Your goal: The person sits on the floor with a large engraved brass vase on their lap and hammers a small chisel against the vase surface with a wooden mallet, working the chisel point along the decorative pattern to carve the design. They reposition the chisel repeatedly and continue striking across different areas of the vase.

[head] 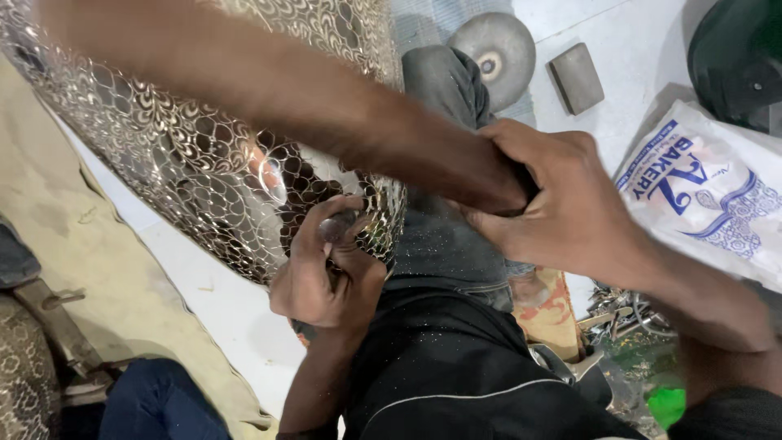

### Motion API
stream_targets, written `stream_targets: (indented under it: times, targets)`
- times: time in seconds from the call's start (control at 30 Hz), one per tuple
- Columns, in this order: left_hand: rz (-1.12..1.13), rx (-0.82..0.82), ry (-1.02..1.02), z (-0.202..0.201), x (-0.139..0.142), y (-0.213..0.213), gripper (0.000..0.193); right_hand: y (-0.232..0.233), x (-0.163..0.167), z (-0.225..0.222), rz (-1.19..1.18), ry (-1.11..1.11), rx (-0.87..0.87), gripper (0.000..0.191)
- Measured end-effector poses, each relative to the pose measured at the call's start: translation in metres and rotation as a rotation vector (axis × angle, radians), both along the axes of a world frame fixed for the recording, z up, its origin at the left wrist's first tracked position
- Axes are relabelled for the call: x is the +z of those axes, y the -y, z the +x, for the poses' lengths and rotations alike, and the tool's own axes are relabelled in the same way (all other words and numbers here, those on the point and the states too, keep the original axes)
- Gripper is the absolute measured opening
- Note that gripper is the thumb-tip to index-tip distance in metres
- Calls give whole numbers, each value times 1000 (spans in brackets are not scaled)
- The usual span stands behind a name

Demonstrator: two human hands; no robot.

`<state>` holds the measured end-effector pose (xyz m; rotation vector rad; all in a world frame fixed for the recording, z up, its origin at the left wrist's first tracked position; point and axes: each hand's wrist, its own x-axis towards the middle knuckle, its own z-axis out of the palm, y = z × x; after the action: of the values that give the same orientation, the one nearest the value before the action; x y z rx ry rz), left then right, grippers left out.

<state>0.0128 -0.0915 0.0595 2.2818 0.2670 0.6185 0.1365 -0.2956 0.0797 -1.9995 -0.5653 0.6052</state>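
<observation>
Here I look straight down onto my lap, where a large metal vessel point(204, 163) with a dense engraved scale pattern lies tilted across the upper left of the view, its rim end resting against my knee. My left hand point(326, 269) is clenched around a small dark tool point(336, 226), its tip pressed to the patterned surface near the vessel's lower edge. My right hand point(562, 204) is clenched around a thick dark wooden handle point(285, 90) that runs diagonally from the upper left, crossing over the vessel; the handle is blurred, so I cannot tell what its far end looks like. The two hands sit near each other, the right one just above and to the side of the left. On the pale floor beyond my knee lie a round grey disc point(497, 49) and, just beside it, a small grey block point(577, 77). To the right lies a white plastic bag point(717, 195) with blue print, and below it a heap of small metal pieces point(623, 314) next to something bright green point(668, 403). A beige cloth point(90, 269) covers the left side
</observation>
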Motion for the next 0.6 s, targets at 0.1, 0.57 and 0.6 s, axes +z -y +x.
stream_targets:
  times: [0.1,0.57,0.6]
  targets:
    - [82,28,28,-4,-9,-2,15,5,15,6,-65,110,96,46]
    - [133,49,53,-4,-24,-9,17,-31,92,25,-41,220,269,39]
    - [126,61,43,-3,-24,-10,17,-34,95,25,-362,267,404,38]
